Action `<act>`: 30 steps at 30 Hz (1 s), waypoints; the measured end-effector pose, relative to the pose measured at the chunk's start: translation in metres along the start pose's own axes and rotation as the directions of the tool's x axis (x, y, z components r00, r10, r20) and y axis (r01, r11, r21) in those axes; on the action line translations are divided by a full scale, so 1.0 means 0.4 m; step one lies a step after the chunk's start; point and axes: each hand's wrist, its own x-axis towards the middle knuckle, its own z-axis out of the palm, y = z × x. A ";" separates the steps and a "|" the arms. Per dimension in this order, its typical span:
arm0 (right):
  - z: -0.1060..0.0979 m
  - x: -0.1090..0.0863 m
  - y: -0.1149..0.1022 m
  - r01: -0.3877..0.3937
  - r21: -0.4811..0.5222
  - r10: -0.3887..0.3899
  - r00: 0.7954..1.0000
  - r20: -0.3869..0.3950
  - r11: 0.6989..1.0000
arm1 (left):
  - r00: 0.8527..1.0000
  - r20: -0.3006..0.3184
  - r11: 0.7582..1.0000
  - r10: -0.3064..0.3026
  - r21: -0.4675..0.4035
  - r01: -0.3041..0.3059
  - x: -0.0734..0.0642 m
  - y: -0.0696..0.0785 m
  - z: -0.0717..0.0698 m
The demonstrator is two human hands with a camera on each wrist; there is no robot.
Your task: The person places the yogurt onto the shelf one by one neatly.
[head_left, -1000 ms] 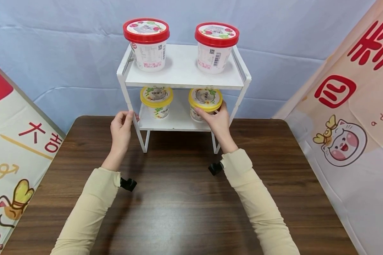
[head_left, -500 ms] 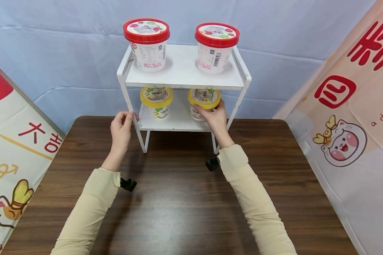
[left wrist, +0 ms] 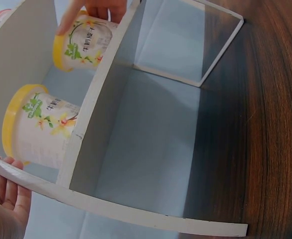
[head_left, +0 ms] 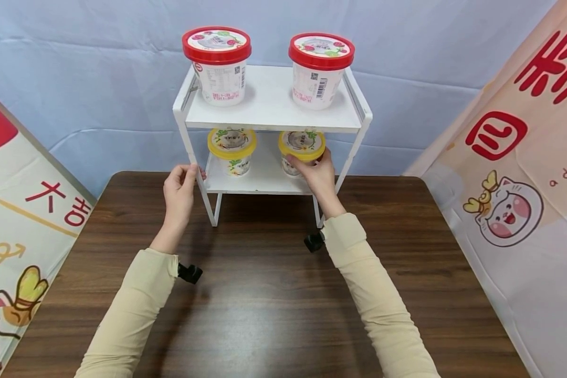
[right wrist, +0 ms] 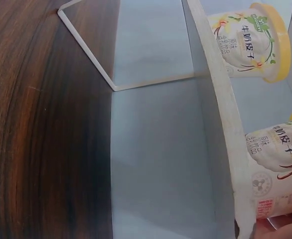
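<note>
A white two-tier rack [head_left: 269, 113] stands on the dark wood table. On its lower shelf sit two tubs with yellow lids, a left tub [head_left: 232, 143] and a right tub [head_left: 302, 143]. My right hand [head_left: 321, 177] holds the right tub, thumb at its front and fingers round its right side. My left hand [head_left: 178, 191] grips the rack's left front post, and its curled fingers [left wrist: 9, 191] show there in the left wrist view. The left tub [left wrist: 44, 127] stands upright just inside that post, untouched.
Two larger red-lidded tubs stand on the upper shelf, a left one [head_left: 217, 68] and a right one [head_left: 318, 73]. That shelf lies close above the yellow lids. A pale blue cloth [head_left: 123, 94] hangs behind, and printed banners [head_left: 510, 173] flank the wooden table [head_left: 245, 294].
My right hand and the right tub have shifted slightly left and back on the lower shelf, mostly in the first half second. My left hand has stayed on the post.
</note>
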 end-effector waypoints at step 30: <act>-0.024 -0.177 0.031 0.325 -0.312 -0.334 0.942 0.025 0.893 | 0.998 0.046 0.994 -0.051 0.094 0.047 -0.004 0.016 -0.015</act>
